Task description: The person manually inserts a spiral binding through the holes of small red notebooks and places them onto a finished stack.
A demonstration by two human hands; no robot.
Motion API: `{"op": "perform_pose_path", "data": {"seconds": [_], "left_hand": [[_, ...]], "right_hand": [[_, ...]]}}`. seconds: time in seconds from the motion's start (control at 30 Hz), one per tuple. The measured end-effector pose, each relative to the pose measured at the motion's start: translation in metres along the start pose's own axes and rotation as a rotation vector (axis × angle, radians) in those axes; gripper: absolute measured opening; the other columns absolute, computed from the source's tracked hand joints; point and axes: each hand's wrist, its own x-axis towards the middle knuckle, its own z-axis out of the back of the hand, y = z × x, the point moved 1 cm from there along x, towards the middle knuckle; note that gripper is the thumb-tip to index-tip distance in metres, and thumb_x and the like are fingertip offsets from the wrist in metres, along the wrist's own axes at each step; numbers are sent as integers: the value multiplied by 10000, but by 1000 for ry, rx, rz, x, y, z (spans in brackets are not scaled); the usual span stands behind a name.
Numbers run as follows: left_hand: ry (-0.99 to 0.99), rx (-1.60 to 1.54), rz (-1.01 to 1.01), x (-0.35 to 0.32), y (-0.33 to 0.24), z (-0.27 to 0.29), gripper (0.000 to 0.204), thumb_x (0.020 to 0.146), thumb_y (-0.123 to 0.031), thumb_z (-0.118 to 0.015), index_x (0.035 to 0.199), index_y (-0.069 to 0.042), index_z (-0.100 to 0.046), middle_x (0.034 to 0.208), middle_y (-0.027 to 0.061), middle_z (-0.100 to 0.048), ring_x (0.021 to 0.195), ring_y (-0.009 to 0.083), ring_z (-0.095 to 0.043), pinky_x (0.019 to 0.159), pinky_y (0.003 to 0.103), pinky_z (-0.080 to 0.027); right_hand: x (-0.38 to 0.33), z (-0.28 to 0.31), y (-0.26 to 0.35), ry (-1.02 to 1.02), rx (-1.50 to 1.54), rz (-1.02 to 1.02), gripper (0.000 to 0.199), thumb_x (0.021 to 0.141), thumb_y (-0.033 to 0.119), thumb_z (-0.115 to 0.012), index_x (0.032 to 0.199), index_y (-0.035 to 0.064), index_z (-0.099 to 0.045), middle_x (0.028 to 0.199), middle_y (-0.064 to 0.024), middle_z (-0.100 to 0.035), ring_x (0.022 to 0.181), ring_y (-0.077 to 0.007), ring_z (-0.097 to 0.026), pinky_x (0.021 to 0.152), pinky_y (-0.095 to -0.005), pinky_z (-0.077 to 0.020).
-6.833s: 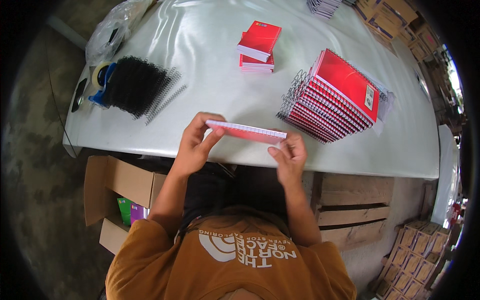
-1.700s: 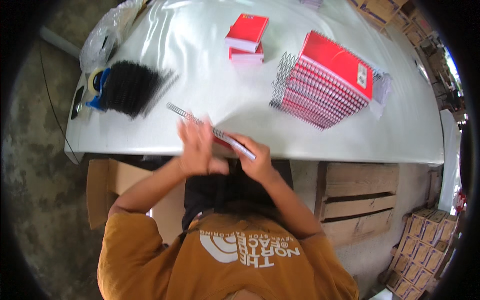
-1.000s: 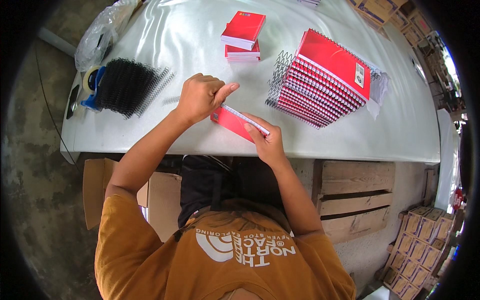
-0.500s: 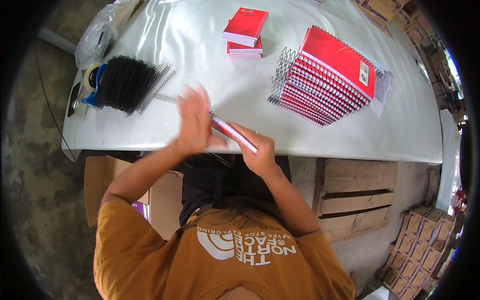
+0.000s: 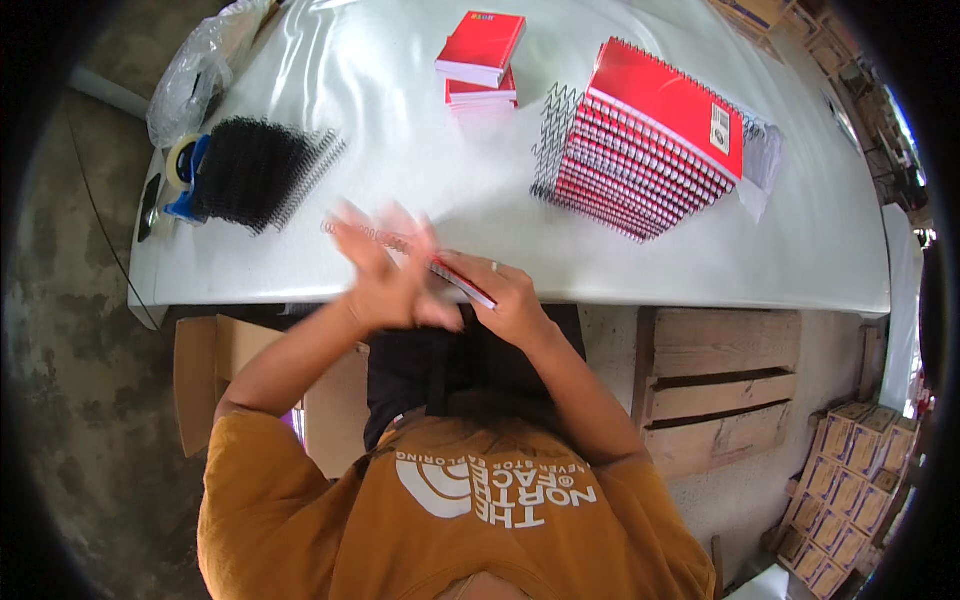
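Note:
My right hand [image 5: 515,300] grips a thin red notebook [image 5: 462,280] edge-on at the near edge of the white table [image 5: 420,170]. My left hand [image 5: 385,275] is blurred with motion, fingers spread, against a wire spiral [image 5: 365,236] that sticks out from the notebook's left end. A slanted stack of red spiral-bound notebooks [image 5: 645,135] lies on the table to the right. Two small piles of red unbound notebooks [image 5: 482,60] sit at the far middle. A heap of black wire spirals [image 5: 255,170] lies on the left.
A tape roll [image 5: 180,165] and a clear plastic bag [image 5: 195,80] sit by the table's left end. An open cardboard box [image 5: 235,370] stands below the table on my left. A wooden pallet [image 5: 720,390] and stacked cartons [image 5: 850,480] are on the right.
My left hand keeps moving quickly over the spiral at the notebook's left end, from a fist to spread fingers. My right hand stays on the notebook, which has tilted.

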Motion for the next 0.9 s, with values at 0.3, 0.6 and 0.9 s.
{"op": "perform_pose_path", "data": {"seconds": [0.3, 0.6, 0.9], "left_hand": [[-178, 36, -162, 13, 5, -3, 1160, 704, -807, -366, 1328, 159, -210, 1251, 416, -289, 1189, 595, -278, 950, 719, -155], [216, -161, 150, 38, -28, 17, 683, 813, -560, -522, 1258, -44, -487, 1271, 175, -470, 1224, 348, -392, 1025, 519, -188], [403, -459, 183, 91, -5, 23, 325, 646, -141, -772, 937, -129, -627, 916, 14, -635, 908, 184, -581, 840, 359, -336]], "right_hand": [[-6, -1, -5, 80, 84, -69, 439, 776, -12, -586, 1205, 48, -516, 1113, -178, -606, 972, -346, -606, 804, -385, -499], [-2, 8, -6, 9, 301, -357, 497, 789, 26, -631, 1245, 43, -433, 1022, -139, -648, 929, -311, -641, 774, -355, -516], [2, 7, -12, 0, 239, -379, 498, 774, -9, -621, 1206, 46, -381, 948, -190, -643, 920, -341, -641, 755, -368, -520]]}}
